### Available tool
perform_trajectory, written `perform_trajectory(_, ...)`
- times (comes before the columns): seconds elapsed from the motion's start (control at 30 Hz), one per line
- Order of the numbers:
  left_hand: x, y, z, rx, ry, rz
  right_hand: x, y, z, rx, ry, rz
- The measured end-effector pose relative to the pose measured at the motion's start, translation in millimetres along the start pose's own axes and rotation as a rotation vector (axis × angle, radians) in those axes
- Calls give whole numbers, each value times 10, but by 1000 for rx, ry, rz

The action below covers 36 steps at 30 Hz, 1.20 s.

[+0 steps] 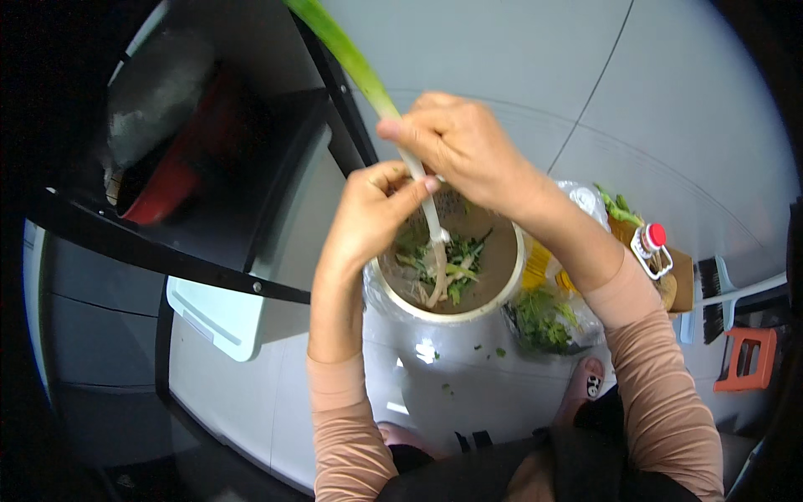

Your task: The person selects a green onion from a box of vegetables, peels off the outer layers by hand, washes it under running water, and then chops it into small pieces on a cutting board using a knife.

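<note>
A long green onion (351, 59), green at the top and white lower down, slants across the upper middle of the head view. My right hand (455, 141) grips its pale shank. Just below, my left hand (376, 207) pinches the white part between thumb and fingers. From the onion's lower end a limp, brownish strip (440, 276) hangs over a round bin (515, 276) with a pale rim and a clear plastic liner. Inside the bin lie green leafy scraps (467, 257) and pale peelings. The onion's top runs out of view.
Right of the bin stand an oil bottle with a red cap (656, 234), a plastic bag of leafy greens (546, 320) and a cardboard box (685, 282). Farther right are a brush (712, 295) and an orange stool (746, 361). A black-framed shelf (188, 263) stands at left; leaf bits lie on the floor.
</note>
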<state>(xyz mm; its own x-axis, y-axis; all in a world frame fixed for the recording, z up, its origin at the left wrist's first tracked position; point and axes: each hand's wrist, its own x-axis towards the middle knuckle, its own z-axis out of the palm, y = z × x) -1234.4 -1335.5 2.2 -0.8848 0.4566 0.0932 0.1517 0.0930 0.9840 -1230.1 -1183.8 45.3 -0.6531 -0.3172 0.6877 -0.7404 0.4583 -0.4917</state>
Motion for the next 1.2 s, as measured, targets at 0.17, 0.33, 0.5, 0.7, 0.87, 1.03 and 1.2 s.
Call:
perform_trajectory(0.17,-72,37,-40,48,18,97,-126,93,-39,173,98,195)
perform_trajectory(0.33,-159,184,-148,50,112,196,-553,236,-77,273,-144,484)
perform_trajectory(0.5,-261,296,-259,56,183,249,-830,223,-28,350,-421,644)
perform_trajectory(0.7,-293,341,-249,97,237,326,-784,95,99,383,-349,545)
perform_trajectory(0.87,-295,342,-247,117,256,377,-724,76,177,519,-258,668)
perform_trajectory(1.03,-319,324,-311,164,300,423,-771,102,158,367,-300,661)
perform_trajectory(1.2,-326,332,-345,131,370,449,-874,170,194,305,-305,646)
